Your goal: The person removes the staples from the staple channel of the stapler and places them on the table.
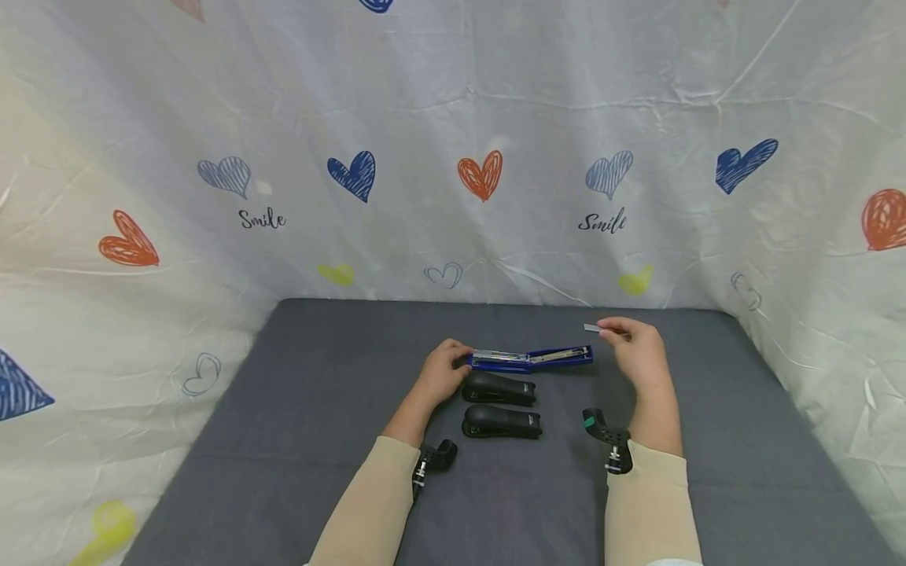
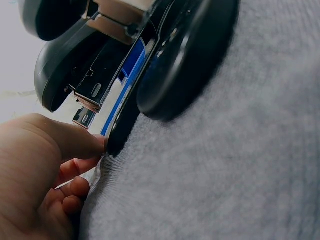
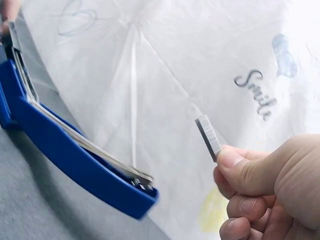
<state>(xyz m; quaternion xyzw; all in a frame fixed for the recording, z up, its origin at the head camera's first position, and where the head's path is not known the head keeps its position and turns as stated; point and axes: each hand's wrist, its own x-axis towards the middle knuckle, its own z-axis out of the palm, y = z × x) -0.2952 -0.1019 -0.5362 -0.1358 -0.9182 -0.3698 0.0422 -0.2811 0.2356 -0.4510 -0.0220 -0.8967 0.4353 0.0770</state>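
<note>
A blue stapler (image 1: 559, 358) lies opened flat on the dark cloth, its metal staple channel exposed. My left hand (image 1: 440, 373) grips its left end between thumb and fingers; in the left wrist view, black staplers cover most of it. Between thumb and index finger, my right hand (image 1: 639, 354) pinches a short strip of staples (image 3: 208, 138). The strip is held in the air beyond the stapler's right end, its free end pointing left in the head view. In the right wrist view, the blue cover (image 3: 85, 165) hangs to the left of the strip, apart from it.
Two black staplers, one nearer the blue one (image 1: 498, 388) and one closer to me (image 1: 501, 422), lie side by side between my forearms. Grey cloth (image 1: 318, 440) covers the table. A white curtain (image 1: 410, 228) printed with hearts hangs along its far edge.
</note>
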